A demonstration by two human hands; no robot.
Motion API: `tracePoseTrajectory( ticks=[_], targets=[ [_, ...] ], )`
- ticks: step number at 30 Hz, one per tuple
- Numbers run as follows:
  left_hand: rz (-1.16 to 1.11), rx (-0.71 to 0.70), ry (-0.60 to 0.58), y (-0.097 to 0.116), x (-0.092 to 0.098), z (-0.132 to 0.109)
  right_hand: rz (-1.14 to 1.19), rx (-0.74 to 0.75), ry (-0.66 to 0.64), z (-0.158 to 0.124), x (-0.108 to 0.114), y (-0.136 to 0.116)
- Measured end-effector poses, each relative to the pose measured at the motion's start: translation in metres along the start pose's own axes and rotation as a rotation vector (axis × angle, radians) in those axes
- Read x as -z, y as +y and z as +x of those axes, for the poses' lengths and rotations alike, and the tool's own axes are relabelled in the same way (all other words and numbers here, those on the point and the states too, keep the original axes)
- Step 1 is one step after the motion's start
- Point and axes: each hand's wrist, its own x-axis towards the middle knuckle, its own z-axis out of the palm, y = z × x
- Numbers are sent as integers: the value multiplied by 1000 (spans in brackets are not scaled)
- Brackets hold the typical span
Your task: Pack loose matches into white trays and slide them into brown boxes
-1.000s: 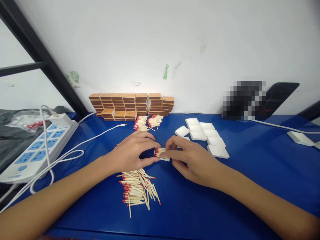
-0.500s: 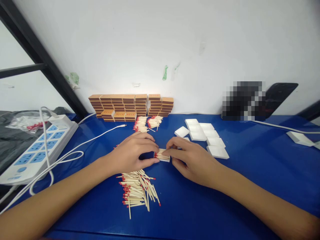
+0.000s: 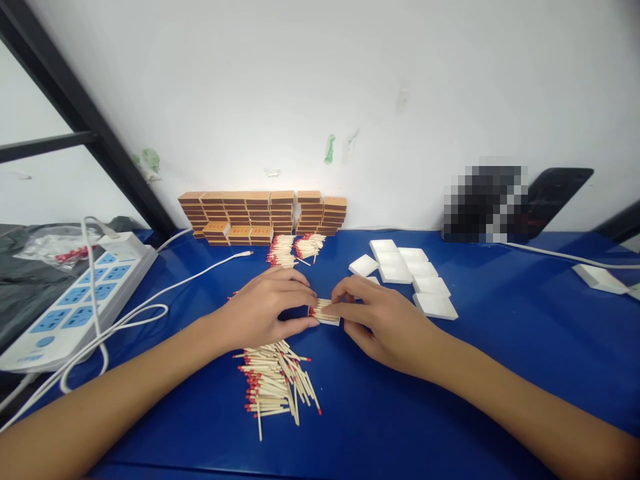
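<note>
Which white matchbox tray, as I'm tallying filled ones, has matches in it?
The tray between the left hand and right hand: red-headed matches lie in it, whereas the other trays show only plain white.

A white power strip with blue sockets lies at the table's left edge, a white plug block at its far end. White cords cross it, and one cable ends in a small bare plug on the table. Beyond that edge, a clear plastic bag rests on dark sheeting, below a black frame. Near the back edge's right end, a pixelated dark object stands beside a leaning black slab. Toward the right edge sits a white block. The wall bears green patches.
</note>
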Motion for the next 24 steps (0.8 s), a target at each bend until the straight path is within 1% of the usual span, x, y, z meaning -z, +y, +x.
tracePoseTrajectory(
  ticks=[5,7,9,12,15,19,22,24],
  targets=[
    [15,3,-6,1,1,-1,33,-43,59,0,-2,-1],
    [26,19,-2,1,1,-2,53,-85,121,2,0,0],
    [44,36,14,1,1,-2,85,-178,203,7,6,7],
    [62,53,45,0,0,-3,91,-370,285,24,19,31],
    [95,58,68,-1,0,-5,51,-449,296,51,32,66],
    [109,73,53,-4,-1,-7,-92,-402,316,93,45,106],
    [90,78,40,-6,0,-7,-201,-382,221,117,48,125],
    [85,75,46,-8,1,-7,-185,-393,147,126,47,134]
  ],
)
